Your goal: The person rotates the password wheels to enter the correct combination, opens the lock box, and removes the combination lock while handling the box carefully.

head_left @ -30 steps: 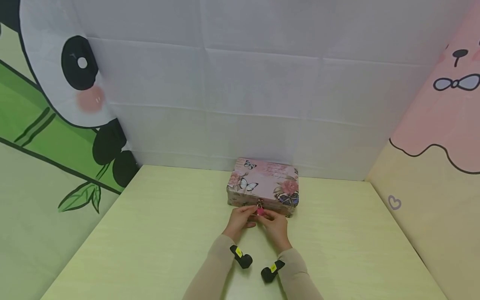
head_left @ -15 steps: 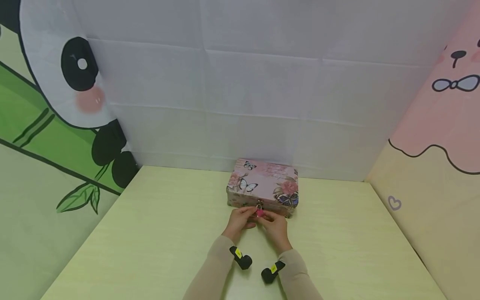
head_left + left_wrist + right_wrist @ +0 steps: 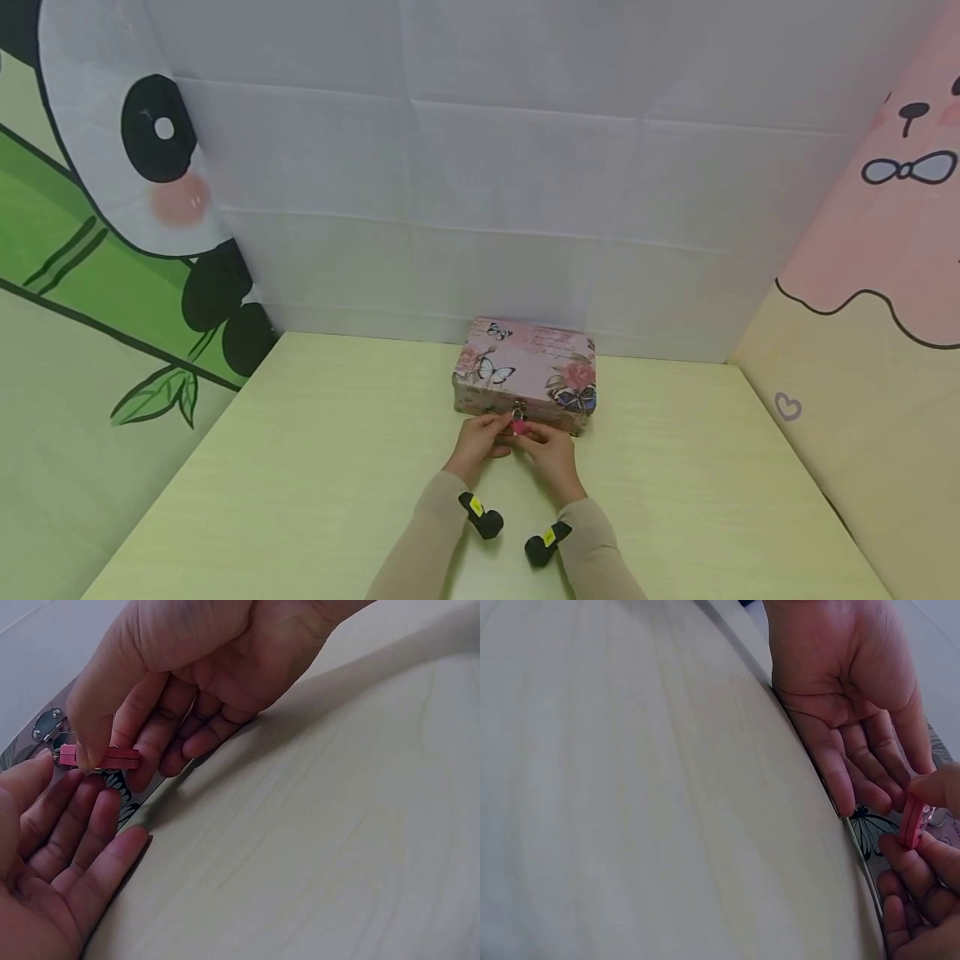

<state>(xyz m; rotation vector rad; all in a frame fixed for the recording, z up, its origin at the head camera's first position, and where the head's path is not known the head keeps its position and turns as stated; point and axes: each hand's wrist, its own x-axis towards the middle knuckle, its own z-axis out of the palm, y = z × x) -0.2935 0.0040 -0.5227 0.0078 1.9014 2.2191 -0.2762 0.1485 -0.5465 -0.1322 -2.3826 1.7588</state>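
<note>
A pink padlock (image 3: 519, 427) hangs by its metal shackle (image 3: 518, 413) at the front clasp of a pink box (image 3: 525, 358) printed with butterflies and roses. The box lid is down. My right hand (image 3: 552, 457) pinches the padlock's pink body between thumb and fingers, as the left wrist view shows up close. From the other side, my left hand (image 3: 474, 442) has its thumb and forefinger at the shackle end, the other fingers lying loosely below. In the right wrist view, fingers partly cover the padlock (image 3: 911, 821). The metal clasp (image 3: 49, 723) shows behind the shackle.
The box stands near the back of a pale wood-grain table (image 3: 337, 467), close to a white cloth backdrop (image 3: 450, 167). Side walls carry a panda (image 3: 112, 150) and a pink animal print (image 3: 892, 233). Black wrist cameras (image 3: 490, 523) sit on both sleeves.
Both hands stay at the padlock with almost the same grip. The view shifts very slightly.
</note>
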